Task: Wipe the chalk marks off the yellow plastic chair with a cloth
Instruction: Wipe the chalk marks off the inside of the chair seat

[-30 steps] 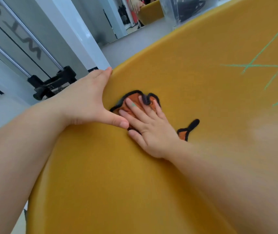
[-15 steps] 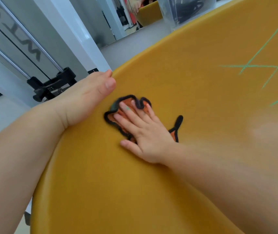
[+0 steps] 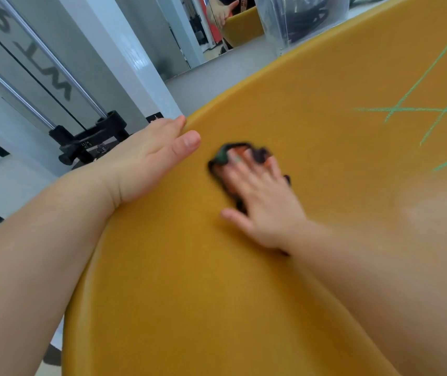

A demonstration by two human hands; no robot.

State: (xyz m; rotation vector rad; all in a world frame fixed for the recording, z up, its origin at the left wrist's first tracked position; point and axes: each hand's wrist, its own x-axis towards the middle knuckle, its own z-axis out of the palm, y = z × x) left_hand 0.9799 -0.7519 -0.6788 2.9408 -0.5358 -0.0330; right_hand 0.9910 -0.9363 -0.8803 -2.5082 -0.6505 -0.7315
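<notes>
The yellow plastic chair (image 3: pixel 217 294) fills most of the view. Green chalk marks (image 3: pixel 417 109) cross its surface at the upper right. My right hand (image 3: pixel 263 202) lies flat with straight fingers on an orange cloth with a black edge (image 3: pixel 223 156), pressing it onto the chair; the cloth is blurred and mostly hidden under the hand. My left hand (image 3: pixel 149 158) holds the chair's left rim, fingers over the outer edge and thumb lying on the inner surface. The two hands are a short gap apart.
A black machine base with chrome rods (image 3: pixel 89 139) stands left of the chair. A white post (image 3: pixel 124 50) rises behind it. A mirror (image 3: pixel 217 28) at the top reflects a hand and chair, beside a clear plastic container (image 3: pixel 298 17).
My right hand and the cloth have slid right, away from my left hand. My left thumb has lifted from beside the cloth to lie along the rim.
</notes>
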